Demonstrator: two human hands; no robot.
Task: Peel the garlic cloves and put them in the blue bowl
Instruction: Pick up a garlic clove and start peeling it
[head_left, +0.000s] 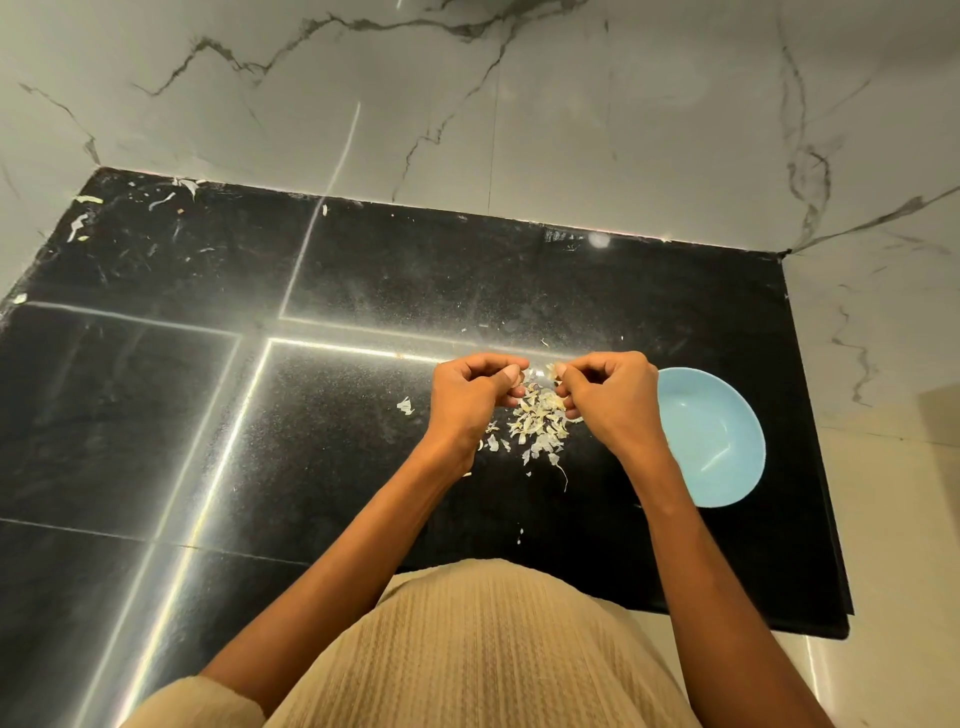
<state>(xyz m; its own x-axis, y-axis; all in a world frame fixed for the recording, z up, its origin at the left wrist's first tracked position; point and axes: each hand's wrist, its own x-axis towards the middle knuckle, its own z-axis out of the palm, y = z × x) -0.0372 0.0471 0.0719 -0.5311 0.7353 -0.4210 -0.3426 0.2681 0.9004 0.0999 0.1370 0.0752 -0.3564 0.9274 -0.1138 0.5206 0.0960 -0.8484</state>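
Peels were piled on the counter between both hands, yet the bowl looked empty. Left hand was curled shut, contents unclear; right hand pinched a clove, so peeling seemed unfinished.

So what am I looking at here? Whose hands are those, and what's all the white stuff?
There is no machine here, only a person. A camera on their head looks down, so you see their own arms reaching out from the bottom of the picture. The left hand and the right hand are close together above a black counter. The right fingers pinch something small and pale, probably a garlic clove, but it is too small to be sure. What the left hand holds is hidden. The white stuff under the hands is a pile of peels, the papery skin pulled off garlic. More bits lie scattered in the far left corner. On the right sits a blue bowl; I see no garlic in the part that shows.
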